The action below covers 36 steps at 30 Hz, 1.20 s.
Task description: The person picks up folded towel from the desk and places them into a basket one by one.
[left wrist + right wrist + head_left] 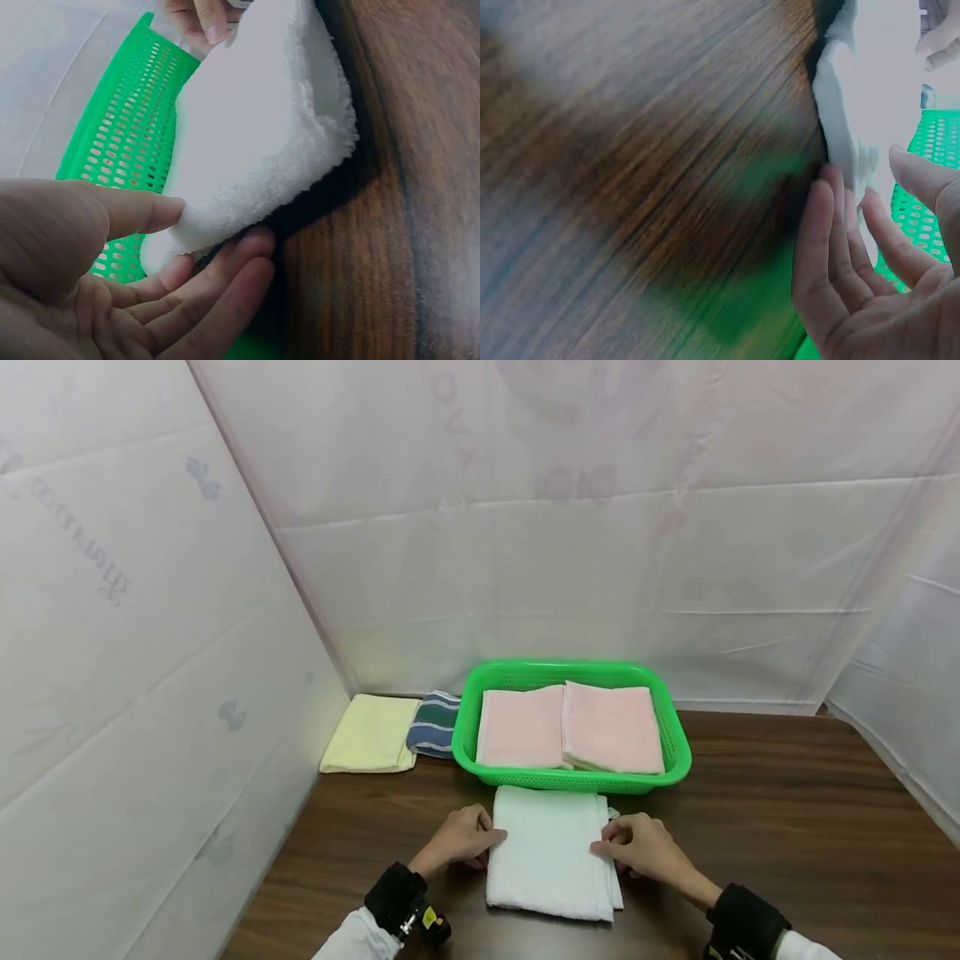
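Note:
A folded white towel (551,852) lies in front of the green basket (570,783), its layers showing along the right side. At its left edge my left hand (462,837) pinches it, thumb on top. In the left wrist view the fingers (247,277) of that hand reach under the fluffy edge. My right hand (641,847) holds the opposite edge, the thumb over the top. The right wrist view shows its other fingers (817,240) along the side of the towel (874,97), low by the tabletop.
Two folded pink towels (521,727) sit side by side in the basket. Left of it lie a folded yellow towel (371,733) and a blue and green striped cloth (433,724), partly hidden by the basket rim. White sheeting (570,568) surrounds the dark wooden table (787,802).

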Each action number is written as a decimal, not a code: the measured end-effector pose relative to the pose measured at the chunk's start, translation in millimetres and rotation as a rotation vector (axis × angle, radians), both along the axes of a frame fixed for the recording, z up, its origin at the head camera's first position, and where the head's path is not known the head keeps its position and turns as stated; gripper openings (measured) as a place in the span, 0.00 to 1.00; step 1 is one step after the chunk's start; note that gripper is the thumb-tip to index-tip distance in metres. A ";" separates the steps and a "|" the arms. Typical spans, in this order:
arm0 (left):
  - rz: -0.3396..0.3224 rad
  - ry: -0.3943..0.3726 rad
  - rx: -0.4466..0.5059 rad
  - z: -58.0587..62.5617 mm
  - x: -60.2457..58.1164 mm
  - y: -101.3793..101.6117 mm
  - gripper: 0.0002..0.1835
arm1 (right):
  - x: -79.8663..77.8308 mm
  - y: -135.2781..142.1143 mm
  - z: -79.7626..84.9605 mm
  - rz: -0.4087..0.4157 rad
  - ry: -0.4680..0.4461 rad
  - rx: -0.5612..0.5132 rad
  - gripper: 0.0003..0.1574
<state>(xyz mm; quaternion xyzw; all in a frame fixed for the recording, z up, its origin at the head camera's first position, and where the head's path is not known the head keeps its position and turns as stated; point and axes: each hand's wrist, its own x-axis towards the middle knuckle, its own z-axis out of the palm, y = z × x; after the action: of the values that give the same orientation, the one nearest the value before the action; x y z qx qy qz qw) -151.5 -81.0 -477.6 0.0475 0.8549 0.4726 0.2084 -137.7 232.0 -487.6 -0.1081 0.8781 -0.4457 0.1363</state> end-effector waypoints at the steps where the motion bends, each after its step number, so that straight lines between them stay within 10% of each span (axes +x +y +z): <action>1: 0.000 0.005 -0.004 -0.4 0.4 -0.4 0.12 | -0.4 -1.8 -0.6 -0.007 0.016 0.011 0.18; 12: -0.017 -0.002 0.029 -5.7 1.0 0.4 0.11 | 4.2 -11.1 4.6 -0.188 0.085 -0.031 0.07; 23: -0.034 0.000 0.031 -4.7 1.2 -0.3 0.11 | -1.2 -5.0 -5.7 -0.105 0.146 -0.246 0.11; 36: -0.038 0.024 0.025 -7.2 -0.6 0.5 0.10 | 0.4 -7.8 0.6 -0.275 0.139 0.021 0.06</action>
<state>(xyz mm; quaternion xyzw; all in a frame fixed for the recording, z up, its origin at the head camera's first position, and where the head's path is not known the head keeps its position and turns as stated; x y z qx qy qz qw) -152.1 -80.5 -484.8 0.0720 0.8503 0.4787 0.2066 -137.4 224.2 -487.0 -0.0160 0.8965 -0.4425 0.0138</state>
